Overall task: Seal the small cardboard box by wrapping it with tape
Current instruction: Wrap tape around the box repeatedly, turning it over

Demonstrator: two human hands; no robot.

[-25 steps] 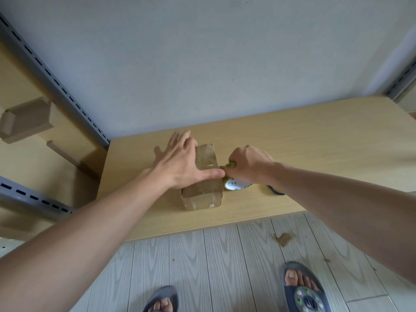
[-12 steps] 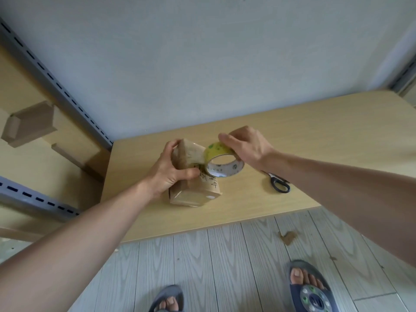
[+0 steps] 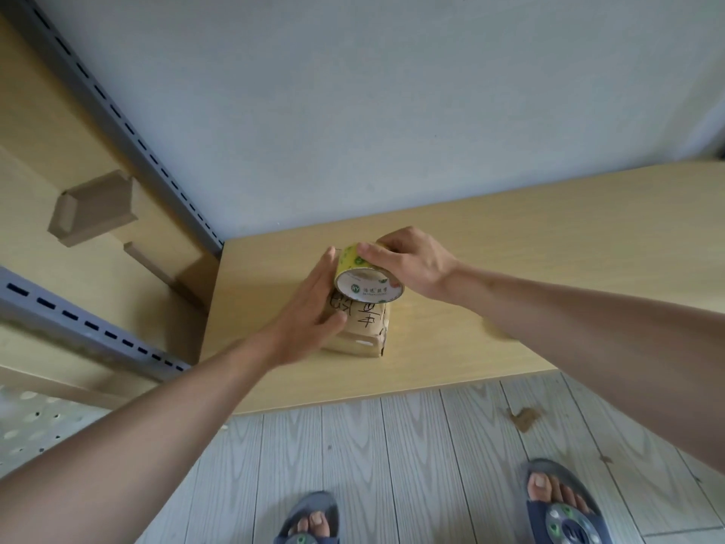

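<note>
1. Right of the right hand [image 3: 412, 263], the bench [image 3: 549, 237] shows open wood up to its right end; hands can pass there.
2. The cardboard box [image 3: 363, 327] stands near the left end, the left hand [image 3: 310, 320] flat against its left side, the tape roll [image 3: 368, 278] held over its top.
3. The wall [image 3: 353, 111] closes the bench behind; a slotted metal post [image 3: 129, 123] stands at the left corner.

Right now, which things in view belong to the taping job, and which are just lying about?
In the job:
small cardboard box, on the table
tape roll, held at the box's top by the right hand
left hand, against the box's side

Lying about:
cardboard piece on the left shelf
cardboard scrap on the floor
</note>
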